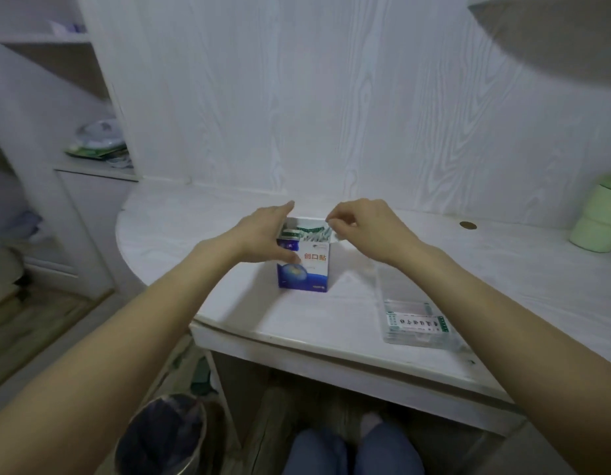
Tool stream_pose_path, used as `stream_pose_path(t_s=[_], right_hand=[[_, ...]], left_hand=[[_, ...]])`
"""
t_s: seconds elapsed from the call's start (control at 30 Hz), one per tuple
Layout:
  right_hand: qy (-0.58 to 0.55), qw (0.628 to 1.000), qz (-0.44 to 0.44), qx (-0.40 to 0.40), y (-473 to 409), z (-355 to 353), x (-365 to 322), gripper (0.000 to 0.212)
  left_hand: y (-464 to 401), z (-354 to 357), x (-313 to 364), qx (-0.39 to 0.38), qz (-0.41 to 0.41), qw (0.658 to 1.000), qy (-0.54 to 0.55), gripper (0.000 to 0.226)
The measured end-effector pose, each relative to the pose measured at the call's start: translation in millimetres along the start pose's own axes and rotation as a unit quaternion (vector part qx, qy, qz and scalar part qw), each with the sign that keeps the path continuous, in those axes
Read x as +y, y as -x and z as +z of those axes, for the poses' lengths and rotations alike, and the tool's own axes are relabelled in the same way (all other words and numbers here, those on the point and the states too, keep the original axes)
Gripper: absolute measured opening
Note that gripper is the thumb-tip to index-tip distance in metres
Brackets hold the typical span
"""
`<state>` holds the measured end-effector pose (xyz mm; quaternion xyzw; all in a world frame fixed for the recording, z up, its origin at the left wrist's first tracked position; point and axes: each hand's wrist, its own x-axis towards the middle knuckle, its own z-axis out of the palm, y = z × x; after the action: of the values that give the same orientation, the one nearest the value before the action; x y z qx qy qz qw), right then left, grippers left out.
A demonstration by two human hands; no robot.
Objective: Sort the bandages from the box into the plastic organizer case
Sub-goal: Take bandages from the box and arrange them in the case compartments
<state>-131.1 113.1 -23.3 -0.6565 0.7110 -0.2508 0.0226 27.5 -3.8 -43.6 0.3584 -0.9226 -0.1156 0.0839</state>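
The open bandage box (304, 265) stands upright on the white desk (331, 323), steadied by the left hand (263, 238), whose thumb and fingers are wrapped around its left side. Bandages (307, 233) are seen inside its top. The right hand (362, 228) is pinched at the box's far right rim. The clear organizer case (417, 317) lies nearer, to the right.

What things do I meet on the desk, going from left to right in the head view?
Left hand → bandage box → right hand → plastic organizer case → small round brown thing → green object.
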Motion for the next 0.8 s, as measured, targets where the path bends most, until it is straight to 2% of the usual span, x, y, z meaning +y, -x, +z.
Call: stream_pose_path(t_s=[0.07, 0.2, 0.43, 0.6, 0.8], right_hand=[[0.008, 1.0, 0.009, -0.011, -6, 1, -3, 0.02], [0.054, 0.998, 0.003, -0.027, -5, -2, -3, 0.017], [0.133, 0.991, -0.024, -0.017, 7, 2, -13, 0.015], [0.224, 0.974, -0.03, -0.025, 6, 6, -23, 0.017], [0.236, 0.971, 0.028, 0.006, -2, 16, -23, 0.018]], left_hand=[[-1, 5, -4, 0.005, 0.015, 1.0, 0.02, 0.097], [16, 11, -6, 0.079, 0.062, 0.995, 0.018, 0.084], [41, 22, 1, 0.181, 0.106, 0.976, -0.056, 0.076], [45, 29, 4, 0.198, 0.109, 0.973, -0.04, 0.077], [48, 30, 7, 0.184, 0.103, 0.978, -0.01, 0.077]])
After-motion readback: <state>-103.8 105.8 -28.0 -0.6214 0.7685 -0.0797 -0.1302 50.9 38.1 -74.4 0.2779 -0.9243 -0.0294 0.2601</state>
